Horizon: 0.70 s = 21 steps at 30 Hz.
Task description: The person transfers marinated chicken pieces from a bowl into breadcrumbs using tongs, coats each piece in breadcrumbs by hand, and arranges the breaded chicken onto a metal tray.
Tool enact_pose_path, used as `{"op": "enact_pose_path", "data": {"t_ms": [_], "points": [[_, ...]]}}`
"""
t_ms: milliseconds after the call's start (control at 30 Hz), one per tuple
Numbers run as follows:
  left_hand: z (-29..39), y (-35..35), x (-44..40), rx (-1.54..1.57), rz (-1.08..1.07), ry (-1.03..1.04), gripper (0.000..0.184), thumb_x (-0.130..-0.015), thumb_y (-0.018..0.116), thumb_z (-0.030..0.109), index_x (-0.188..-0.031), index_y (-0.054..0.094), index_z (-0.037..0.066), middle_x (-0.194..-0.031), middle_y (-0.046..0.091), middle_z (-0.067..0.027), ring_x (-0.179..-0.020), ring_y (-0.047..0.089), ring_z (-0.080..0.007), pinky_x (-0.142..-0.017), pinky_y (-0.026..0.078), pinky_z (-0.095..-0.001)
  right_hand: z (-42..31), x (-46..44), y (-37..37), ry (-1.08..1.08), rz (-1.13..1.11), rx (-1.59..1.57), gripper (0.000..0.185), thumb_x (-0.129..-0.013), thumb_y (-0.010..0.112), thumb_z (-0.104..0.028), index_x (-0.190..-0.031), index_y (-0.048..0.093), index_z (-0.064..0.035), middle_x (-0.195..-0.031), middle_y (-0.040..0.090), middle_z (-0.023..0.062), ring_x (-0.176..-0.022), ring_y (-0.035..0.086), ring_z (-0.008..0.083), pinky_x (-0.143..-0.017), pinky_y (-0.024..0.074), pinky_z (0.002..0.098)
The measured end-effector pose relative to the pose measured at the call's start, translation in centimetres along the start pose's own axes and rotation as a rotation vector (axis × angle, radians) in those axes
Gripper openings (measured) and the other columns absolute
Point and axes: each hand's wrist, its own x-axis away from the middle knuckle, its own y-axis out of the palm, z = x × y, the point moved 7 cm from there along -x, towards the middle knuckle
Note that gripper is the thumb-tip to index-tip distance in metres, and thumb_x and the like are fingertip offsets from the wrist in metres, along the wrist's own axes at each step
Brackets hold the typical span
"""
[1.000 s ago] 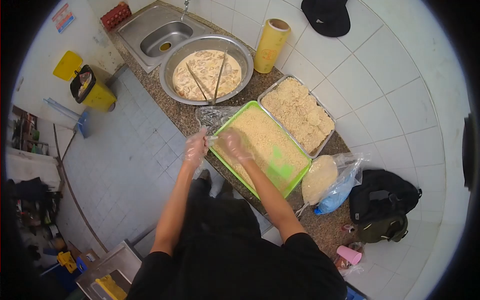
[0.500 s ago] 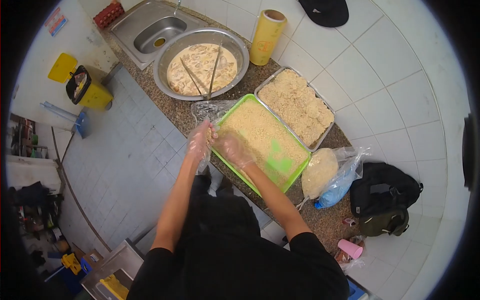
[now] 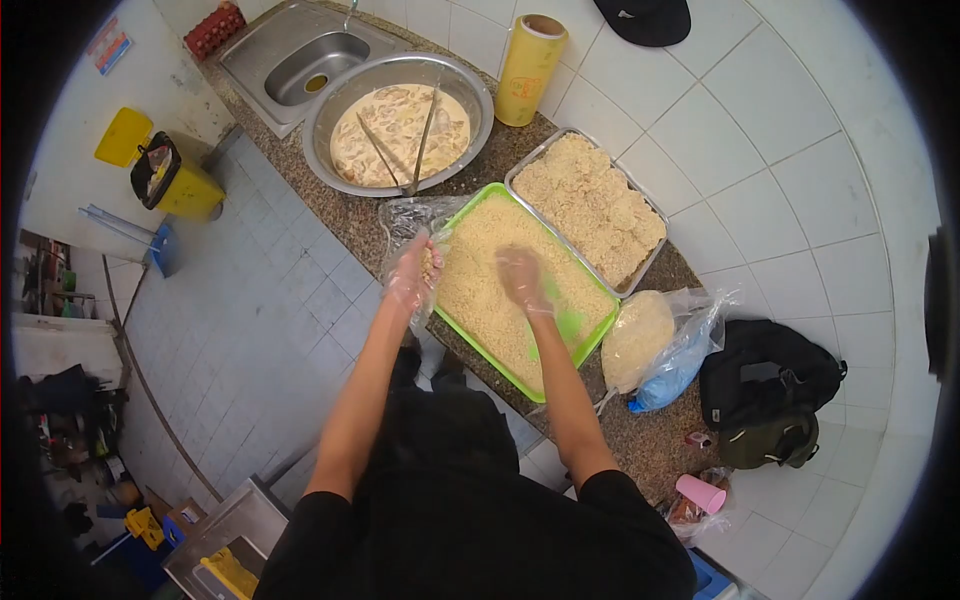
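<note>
My left hand point(image 3: 411, 270), in a clear plastic glove, is at the left edge of the green tray point(image 3: 487, 360), with its fingers curled around a crumb-coated piece point(image 3: 430, 265). Over the crumbs point(image 3: 490, 235) in that tray is my right hand point(image 3: 522, 278), also gloved, its fingers touching the crumbs; their exact shape is unclear. Beside the green tray lies a metal tray of crumb-coated pieces point(image 3: 590, 205). Above them stands a steel bowl point(image 3: 315, 140) holding pieces in a pale creamy liquid point(image 3: 385, 130), with metal tongs point(image 3: 423, 140) resting in it.
Behind the bowl is a sink point(image 3: 315, 70). A yellow film roll point(image 3: 530, 75) stands by the wall. Right of the trays lie a bag of crumbs point(image 3: 638, 340), a blue bag point(image 3: 670, 375), a black backpack point(image 3: 760, 375) and a pink cup point(image 3: 700, 494). Crumpled plastic point(image 3: 405, 220) lies near my left hand.
My right hand has moved away from my left hand, rightward to the middle of the green tray. My left hand still holds the coated piece. The view has shifted slightly.
</note>
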Motion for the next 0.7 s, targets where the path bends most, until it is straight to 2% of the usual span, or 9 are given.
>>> {"op": "enact_pose_path", "data": {"t_ms": [100,200,300,400,467,533,600,700], "points": [[-0.2,0.1,0.5,-0.047,0.034,0.008,0.026,-0.104,0.065,0.035,-0.094,0.056,0.013,-0.077,0.058,-0.0010,-0.061,0.059,-0.0116,-0.048,0.047,-0.0216,-4.1,0.0,0.1,-0.098,-0.193,-0.176,0.020,-0.093,0.068,-0.019,-0.108,0.076,-0.0072,-0.112,0.074,0.0169,-0.106,0.069,0.0356,-0.093,0.0535,0.0462],[0.5,0.4,1.3,-0.106,0.056,0.041,0.026,-0.105,0.064,0.036,-0.094,0.056,0.013,-0.077,0.058,-0.0011,-0.060,0.058,-0.0111,-0.046,0.044,-0.0218,-6.6,0.5,-0.1,-0.033,-0.362,-0.307,0.021,-0.095,0.066,-0.015,-0.111,0.075,-0.0061,-0.114,0.074,0.0177,-0.107,0.068,0.0365,-0.095,0.0532,0.0455],[0.5,-0.2,1.1,-0.110,0.082,0.058,0.027,-0.105,0.063,0.036,-0.094,0.056,0.012,-0.076,0.058,-0.0015,-0.060,0.057,-0.0109,-0.046,0.043,-0.0225,-8.1,2.2,-0.5,-0.008,-0.215,-0.503,0.022,-0.095,0.064,-0.012,-0.112,0.075,-0.0058,-0.115,0.074,0.0183,-0.106,0.068,0.0374,-0.095,0.0534,0.0453],[0.5,-0.5,1.1,-0.125,0.094,0.055,0.027,-0.105,0.063,0.035,-0.094,0.057,0.011,-0.076,0.058,-0.0019,-0.061,0.056,-0.0111,-0.048,0.042,-0.0232,-10.9,3.4,0.8,-0.263,-0.071,-0.200,0.022,-0.093,0.064,-0.013,-0.111,0.075,-0.0058,-0.116,0.073,0.0193,-0.104,0.067,0.0376,-0.094,0.0534,0.0450],[0.6,-0.5,1.4,-0.144,0.093,0.073,0.028,-0.105,0.063,0.036,-0.094,0.058,0.011,-0.076,0.058,-0.0024,-0.062,0.056,-0.0115,-0.051,0.043,-0.0243,-10.1,4.0,2.3,-0.026,-0.319,-0.393,0.024,-0.093,0.064,-0.013,-0.113,0.075,-0.0062,-0.114,0.074,0.0186,-0.105,0.068,0.0372,-0.095,0.0536,0.0449],[0.5,-0.4,1.6,-0.161,0.084,0.118,0.030,-0.105,0.061,0.038,-0.094,0.058,0.010,-0.076,0.059,-0.0031,-0.063,0.056,-0.0123,-0.056,0.046,-0.0261,-9.8,3.9,2.1,0.043,-0.361,-0.482,0.025,-0.092,0.065,-0.013,-0.114,0.075,-0.0064,-0.111,0.074,0.0181,-0.104,0.069,0.0370,-0.095,0.0539,0.0450],[0.4,-0.8,1.1,-0.268,0.038,0.137,0.032,-0.104,0.063,0.040,-0.094,0.062,0.009,-0.078,0.059,-0.0023,-0.066,0.057,-0.0122,-0.057,0.047,-0.0266,-9.0,2.8,-0.3,-0.058,-0.202,-0.466,0.026,-0.091,0.067,-0.013,-0.114,0.075,-0.0062,-0.107,0.075,0.0177,-0.102,0.070,0.0370,-0.094,0.0544,0.0452],[-0.7,0.1,0.5,-0.401,-0.039,0.137,0.035,-0.105,0.062,0.043,-0.098,0.065,0.009,-0.080,0.060,-0.0022,-0.068,0.057,-0.0147,-0.061,0.049,-0.0293,-6.1,1.1,-1.7,0.293,-0.316,-0.546,0.024,-0.088,0.070,-0.015,-0.109,0.075,-0.0034,-0.101,0.075,0.0203,-0.093,0.071,0.0385,-0.088,0.0561,0.0458]]}}
